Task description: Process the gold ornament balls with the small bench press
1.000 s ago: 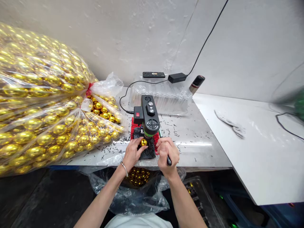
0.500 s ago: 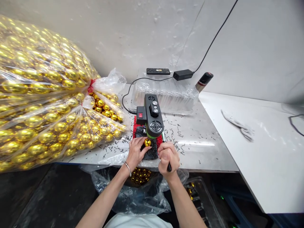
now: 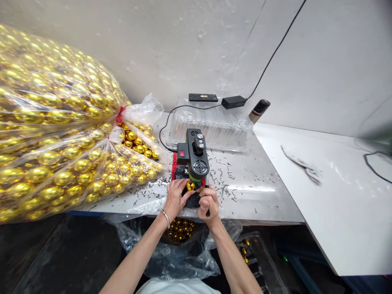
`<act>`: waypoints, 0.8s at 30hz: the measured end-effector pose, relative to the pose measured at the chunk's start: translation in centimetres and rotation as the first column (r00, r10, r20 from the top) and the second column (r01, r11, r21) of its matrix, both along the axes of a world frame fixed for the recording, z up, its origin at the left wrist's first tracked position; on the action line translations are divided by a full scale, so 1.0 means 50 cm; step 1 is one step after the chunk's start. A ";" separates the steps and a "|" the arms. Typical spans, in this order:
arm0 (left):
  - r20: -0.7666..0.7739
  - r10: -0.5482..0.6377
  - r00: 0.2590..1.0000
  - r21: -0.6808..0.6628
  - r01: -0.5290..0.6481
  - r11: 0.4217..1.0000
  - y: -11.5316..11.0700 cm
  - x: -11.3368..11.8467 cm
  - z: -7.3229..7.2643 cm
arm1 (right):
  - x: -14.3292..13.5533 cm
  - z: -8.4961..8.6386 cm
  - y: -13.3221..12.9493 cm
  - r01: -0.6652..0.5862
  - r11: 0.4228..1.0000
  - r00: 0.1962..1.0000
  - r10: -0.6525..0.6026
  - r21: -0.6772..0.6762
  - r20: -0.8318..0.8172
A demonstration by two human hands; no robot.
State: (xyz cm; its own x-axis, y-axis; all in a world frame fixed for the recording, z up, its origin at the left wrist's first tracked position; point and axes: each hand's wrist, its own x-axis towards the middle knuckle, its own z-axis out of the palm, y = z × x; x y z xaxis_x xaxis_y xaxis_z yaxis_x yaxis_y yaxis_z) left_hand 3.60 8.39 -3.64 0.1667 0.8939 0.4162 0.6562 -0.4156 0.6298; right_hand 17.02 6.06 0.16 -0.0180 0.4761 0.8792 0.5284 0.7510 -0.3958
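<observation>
My left hand [image 3: 177,198] is closed on a small shiny gold ball [image 3: 190,186], thumb and fingers on its two sides. The ball sits beneath the front end of a black press-like machine [image 3: 198,157] with round vents and a red switch. My right hand [image 3: 209,204] is wrapped round the machine's lever handle [image 3: 208,213], whose black tip shows below the fist. One finger of that hand reaches towards the ball; whether it touches is too small to tell. Under the machine lie a black base and a red mat [image 3: 174,168].
A large clear bag of gold balls [image 3: 61,155] fills the left. Behind the machine are clear plastic trays [image 3: 211,130], a remote [image 3: 203,97], a power adapter [image 3: 234,102] and a dark-capped can [image 3: 259,111]. Black scraps litter the table [image 3: 263,196]. Below hangs an open bag [image 3: 180,257] with gold balls.
My right hand has moved left and inward with the lever, closer to the ball. My left hand keeps the ball beneath the machine. The whole view has shifted slightly.
</observation>
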 end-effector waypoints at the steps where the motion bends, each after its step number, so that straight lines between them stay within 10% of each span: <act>1: 0.000 0.002 1.000 0.008 -0.002 1.000 0.001 0.001 -0.001 | -0.001 0.012 -0.002 -0.002 1.000 1.000 0.002 -0.009 -0.015; 10: 0.107 0.091 0.990 0.061 -0.098 0.993 -0.029 -0.018 0.020 | -0.012 0.189 -0.013 -0.012 0.971 0.976 -0.041 -0.239 -0.216; 18: 0.028 -0.148 0.989 -0.024 0.149 0.989 -0.213 -0.069 -0.010 | -0.013 0.165 -0.019 0.014 0.982 0.982 -0.049 -0.187 -0.184; 24: 0.007 0.115 0.993 0.053 -0.115 0.992 -0.054 -0.110 0.062 | -0.012 0.155 -0.016 0.011 0.988 0.984 -0.037 -0.152 -0.175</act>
